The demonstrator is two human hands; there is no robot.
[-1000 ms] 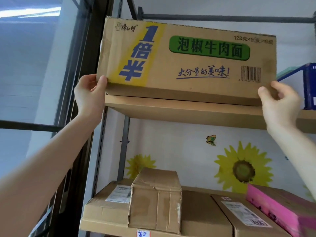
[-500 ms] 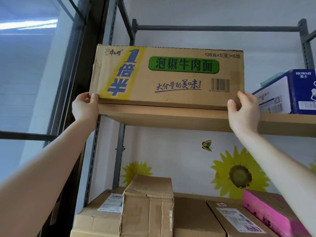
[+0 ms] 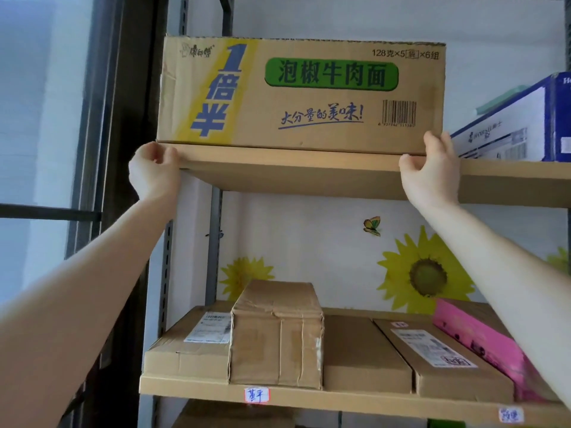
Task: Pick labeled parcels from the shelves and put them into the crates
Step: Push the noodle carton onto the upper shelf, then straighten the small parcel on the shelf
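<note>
Two bare forearms are reaching up from the bottom corners towards the noodle carton (image 3: 309, 94), the landmark here. The left hand (image 3: 154, 171) is curling its fingers round the carton's lower left corner, right where it is meeting the upper shelf board (image 3: 293, 171). The right hand (image 3: 429, 171) is gripping the carton's lower right corner, with fingers going up its right end and the thumb lying on the board's front edge. The carton itself is sitting upright on that board with its printed long face towards the camera, at the board's left end. Just right of the carton, a blue and white box (image 3: 509, 131) is resting on the same board, apart from it. Well below the carton, a lower shelf (image 3: 340, 396) is carrying a row of parcels: a flat labelled parcel (image 3: 188, 350) under the carton's left end, a taller crumpled box (image 3: 275, 335) touching it, a plain flat box (image 3: 361, 353), a long labelled parcel (image 3: 441, 359), and a pink parcel (image 3: 482, 344) below the carton's right end. Behind and below the carton, sunflower stickers (image 3: 426, 273) and a butterfly sticker (image 3: 372, 225) are showing on the white wall. Left of the carton, a window (image 3: 37, 118) is letting in pale light.
</note>
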